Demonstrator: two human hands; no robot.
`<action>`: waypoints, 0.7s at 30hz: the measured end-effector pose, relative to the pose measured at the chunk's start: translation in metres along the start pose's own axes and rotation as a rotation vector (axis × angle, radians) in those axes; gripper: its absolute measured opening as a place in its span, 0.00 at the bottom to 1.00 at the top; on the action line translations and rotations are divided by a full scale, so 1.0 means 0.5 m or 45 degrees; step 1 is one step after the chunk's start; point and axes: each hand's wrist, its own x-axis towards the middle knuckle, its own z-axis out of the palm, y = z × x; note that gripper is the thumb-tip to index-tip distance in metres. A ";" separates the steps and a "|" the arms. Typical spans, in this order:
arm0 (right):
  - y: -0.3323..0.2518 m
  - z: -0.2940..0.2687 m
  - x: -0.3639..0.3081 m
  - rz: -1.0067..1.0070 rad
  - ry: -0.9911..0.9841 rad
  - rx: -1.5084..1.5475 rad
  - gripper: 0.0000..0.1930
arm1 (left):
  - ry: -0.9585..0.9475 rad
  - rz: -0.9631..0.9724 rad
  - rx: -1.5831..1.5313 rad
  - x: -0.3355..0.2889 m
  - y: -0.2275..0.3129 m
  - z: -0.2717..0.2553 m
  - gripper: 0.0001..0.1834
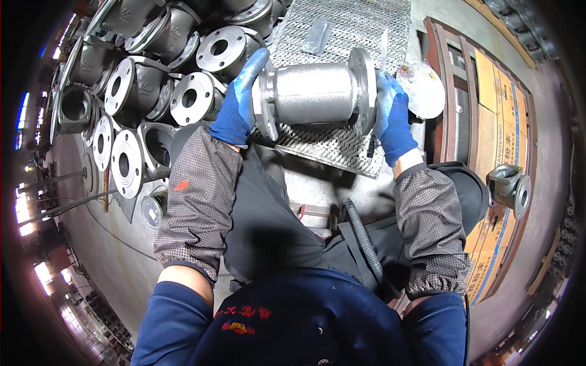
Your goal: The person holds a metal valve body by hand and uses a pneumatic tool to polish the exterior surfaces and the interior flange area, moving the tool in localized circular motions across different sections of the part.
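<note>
Between my two gloved hands I hold a grey metal valve body (314, 91), a short cylinder with a flange at each end, lying sideways. My left hand (243, 91), in a blue glove, grips the left flange, its thumb side against the metal. Around the right flange is my right hand (390, 110), also in a blue glove; its fingers are partly hidden behind the flange. Beneath the casting lies a patterned metal mesh plate (342, 152). A small clear plastic bag (317, 36) and a round whitish dish (424, 91) lie beyond and to the right.
Several flanged castings (131, 91) are piled at the left. A ribbed hose (363, 241) runs by my legs. To the right, flattened cardboard boxes (488, 116) lie on a brown metal frame (432, 46), with one small flanged casting (510, 188) on them.
</note>
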 end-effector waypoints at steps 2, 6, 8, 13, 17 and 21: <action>0.022 -0.009 0.015 0.072 0.039 0.058 0.17 | -0.049 -0.100 -0.020 0.000 -0.022 0.007 0.23; 0.050 -0.023 0.013 0.062 0.167 -0.063 0.18 | -0.029 -0.317 -0.243 0.002 0.024 0.030 0.22; 0.045 -0.026 0.000 0.137 0.080 0.135 0.19 | -0.004 -0.327 -0.150 -0.009 0.019 0.030 0.23; 0.060 -0.051 -0.012 0.126 0.086 0.061 0.23 | 0.390 -0.326 0.474 0.031 0.076 0.073 0.30; 0.045 -0.057 -0.035 0.177 0.059 0.201 0.18 | 0.031 0.308 1.197 0.003 0.157 0.144 0.39; -0.005 -0.063 -0.065 0.275 0.006 0.366 0.16 | -0.323 0.277 1.476 -0.005 0.135 0.238 0.50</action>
